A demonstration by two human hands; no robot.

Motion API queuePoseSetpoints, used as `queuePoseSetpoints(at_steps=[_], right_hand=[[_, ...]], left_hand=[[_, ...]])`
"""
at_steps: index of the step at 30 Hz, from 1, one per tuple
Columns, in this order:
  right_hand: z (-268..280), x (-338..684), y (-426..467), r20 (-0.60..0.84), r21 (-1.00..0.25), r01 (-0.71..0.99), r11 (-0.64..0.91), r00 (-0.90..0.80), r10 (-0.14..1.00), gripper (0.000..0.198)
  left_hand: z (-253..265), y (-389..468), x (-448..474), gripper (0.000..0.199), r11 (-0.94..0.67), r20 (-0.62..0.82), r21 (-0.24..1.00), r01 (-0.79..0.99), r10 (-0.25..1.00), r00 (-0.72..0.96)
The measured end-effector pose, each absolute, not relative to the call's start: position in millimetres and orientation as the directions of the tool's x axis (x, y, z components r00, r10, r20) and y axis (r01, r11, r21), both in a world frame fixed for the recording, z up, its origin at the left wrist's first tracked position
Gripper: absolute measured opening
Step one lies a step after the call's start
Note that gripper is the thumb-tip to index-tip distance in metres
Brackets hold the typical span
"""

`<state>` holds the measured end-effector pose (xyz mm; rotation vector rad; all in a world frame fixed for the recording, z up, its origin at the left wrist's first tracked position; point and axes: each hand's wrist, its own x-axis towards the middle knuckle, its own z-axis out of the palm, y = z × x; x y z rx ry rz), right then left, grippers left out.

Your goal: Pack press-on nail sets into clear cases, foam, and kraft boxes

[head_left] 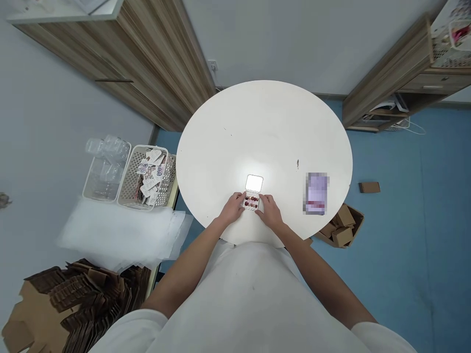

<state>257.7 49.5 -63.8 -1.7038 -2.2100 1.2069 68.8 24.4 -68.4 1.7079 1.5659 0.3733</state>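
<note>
A small white flip-lid case (252, 201) lies near the front edge of the round white table. Its lid (254, 183) stands raised on the far side and catches the light. Inside sit two rows of small glossy red, dark and pale pieces that look like press-on nails. My left hand (233, 208) grips the case's left side between thumb and fingers. On the opposite side, my right hand (270, 211) holds it the same way. The undersides of both hands are hidden.
On the white table (265, 122), a blurred-out purple item (316, 193) lies to the right. At left are a basket of cards (128, 189), a bin of clear plastic (91, 184), white sheets (121, 230) and stacked folded cardboard (95, 299). A carton of small boxes (355, 215) stands on the floor.
</note>
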Motion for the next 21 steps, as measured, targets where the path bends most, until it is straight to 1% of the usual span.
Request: queuePoseSetpoints(at_steps=[7,12,15,21], right_hand=[[-64,258,50,-0.368,-0.634,0.771,0.065,-0.374,0.851,0.059],[-65,258,49,-0.359,-0.644,0.762,0.064,-0.375,0.855,0.059],[-66,258,48,-0.359,-0.655,0.754,0.047,-0.365,0.859,0.059],[-65,259,46,-0.38,-0.695,0.718,-0.029,-0.334,0.863,0.06]], left_hand=[[-65,20,72,0.065,0.065,-0.271,0.692,0.719,0.947,0.175],[-65,16,74,0.068,0.1,-0.249,0.72,0.687,0.961,0.121],[-66,12,78,0.068,0.168,-0.26,0.761,0.626,0.964,0.057],[-72,5,90,0.064,0.345,-0.321,0.809,0.476,0.938,-0.134]])
